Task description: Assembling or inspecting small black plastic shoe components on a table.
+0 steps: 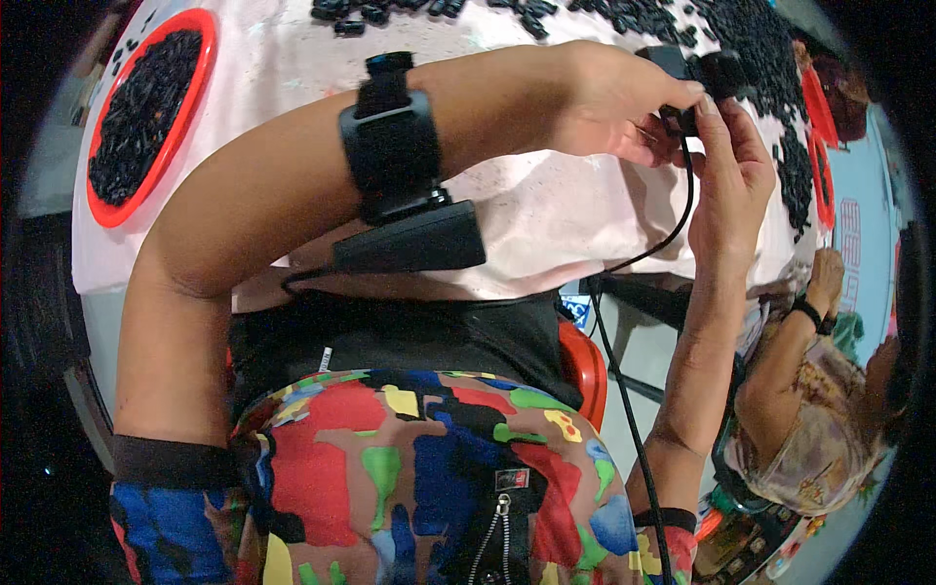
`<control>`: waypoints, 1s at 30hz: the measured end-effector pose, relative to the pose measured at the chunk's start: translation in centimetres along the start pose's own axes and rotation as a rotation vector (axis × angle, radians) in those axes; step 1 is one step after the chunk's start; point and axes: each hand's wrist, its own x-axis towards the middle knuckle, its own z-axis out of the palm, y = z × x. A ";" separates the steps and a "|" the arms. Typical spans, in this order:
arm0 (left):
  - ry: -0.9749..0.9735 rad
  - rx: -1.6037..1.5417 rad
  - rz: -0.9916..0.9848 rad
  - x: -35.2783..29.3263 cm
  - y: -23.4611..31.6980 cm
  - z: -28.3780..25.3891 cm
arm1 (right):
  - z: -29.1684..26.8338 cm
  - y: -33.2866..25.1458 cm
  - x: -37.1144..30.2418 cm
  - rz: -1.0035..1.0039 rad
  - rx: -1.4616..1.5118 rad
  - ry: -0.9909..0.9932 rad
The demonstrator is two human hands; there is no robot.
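Observation:
My left hand (614, 102) reaches across to the far right of the table, its thumb and fingers closed on a small black device (668, 61) with a dark strap-like part. From the right, my right hand (736, 171) meets it, thumb and fingers pinched at the same device. Fingers partly hide where each hand grips. A thin black cable (689, 195) runs from between the hands down past my right forearm. On my left forearm sits a strapped black unit (392, 146), and a black box (409, 239) with a cord is next to it.
A red oval basket (208, 58) of black pieces stands at the left on the pale pink table cover (556, 210). Loose black pieces (760, 58) cover the far and right edges, near red trays (819, 107). Another person (809, 409) sits at the right; a red stool (583, 370) shows below.

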 end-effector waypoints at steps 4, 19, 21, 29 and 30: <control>0.237 0.083 0.082 -0.4 0.4 2.4 | -0.2 -0.2 -3.6 -0.149 -0.021 0.121; -0.134 0.104 -0.143 1.1 1.4 9.9 | -10.3 3.6 -13.4 0.011 -0.055 0.387; -0.082 0.096 -0.036 1.6 0.6 11.3 | -11.3 3.1 -13.4 -0.011 -0.125 0.411; -0.016 0.126 0.054 1.8 1.5 11.0 | -9.9 12.1 -17.9 0.244 -0.037 0.225; 0.002 0.083 0.034 2.3 1.7 10.6 | -10.5 15.2 -19.1 0.322 -0.188 0.123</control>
